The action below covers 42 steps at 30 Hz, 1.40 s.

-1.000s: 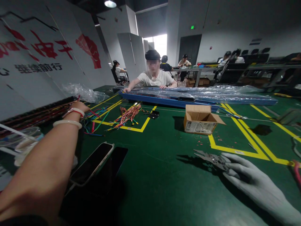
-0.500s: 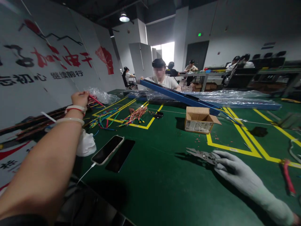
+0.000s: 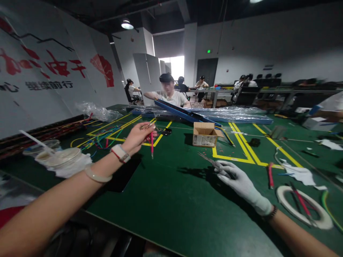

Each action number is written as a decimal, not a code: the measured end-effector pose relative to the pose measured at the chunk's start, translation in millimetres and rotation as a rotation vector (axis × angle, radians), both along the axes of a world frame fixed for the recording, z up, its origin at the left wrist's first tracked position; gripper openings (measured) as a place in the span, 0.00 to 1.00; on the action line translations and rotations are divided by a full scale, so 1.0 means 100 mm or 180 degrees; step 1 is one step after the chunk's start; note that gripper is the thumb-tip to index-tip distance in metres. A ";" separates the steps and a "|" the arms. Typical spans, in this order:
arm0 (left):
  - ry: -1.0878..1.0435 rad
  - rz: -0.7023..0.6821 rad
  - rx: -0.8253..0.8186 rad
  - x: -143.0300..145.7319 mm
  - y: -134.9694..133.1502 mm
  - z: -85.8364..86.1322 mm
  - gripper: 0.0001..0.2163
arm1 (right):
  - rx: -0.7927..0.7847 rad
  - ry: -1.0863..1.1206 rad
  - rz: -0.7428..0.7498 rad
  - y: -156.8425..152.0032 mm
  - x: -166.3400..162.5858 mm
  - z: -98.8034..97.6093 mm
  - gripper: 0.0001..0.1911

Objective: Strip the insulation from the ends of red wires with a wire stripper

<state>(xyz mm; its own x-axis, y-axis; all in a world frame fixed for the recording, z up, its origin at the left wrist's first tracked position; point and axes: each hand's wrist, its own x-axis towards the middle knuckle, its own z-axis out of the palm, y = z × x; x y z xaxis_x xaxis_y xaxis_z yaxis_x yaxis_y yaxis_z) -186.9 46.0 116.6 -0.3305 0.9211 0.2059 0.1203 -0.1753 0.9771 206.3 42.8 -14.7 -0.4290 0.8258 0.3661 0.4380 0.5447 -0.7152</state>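
My bare left hand is closed around a short red cable, whose lower end hangs down over the green table. Behind that hand lies a bundle of coloured wires, and the copper-coloured wire bundle is mostly covered by the fingers. My right hand, in a white glove, grips metal wire strippers with the jaws pointing left and away from me. Between the two hands and further back stands an open cardboard box. A dark phone lies under my left forearm.
Bowls with a white spoon sit at the left edge. On the right are a white ring, a red-handled tool and white cloth. Blue bars in plastic wrap lie across the back, before a seated co-worker.
My left hand has come back from the far left to the middle of the table with the red cable. The view has turned right; my right hand still holds the strippers.
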 end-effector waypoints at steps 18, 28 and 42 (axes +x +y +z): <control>-0.0429 -0.0871 0.0158 1.63 0.08 -0.63 0.19 | -0.0023 -0.0374 -0.0022 -0.18 0.31 0.23 0.10; -0.0653 -0.0939 0.0165 1.73 0.13 -0.71 0.18 | -0.0162 -0.0589 0.0104 -0.25 0.24 0.24 0.11; -0.0892 -0.1388 0.0008 1.84 0.11 -0.70 0.19 | -0.0115 -0.0485 0.0194 -0.22 0.25 0.16 0.12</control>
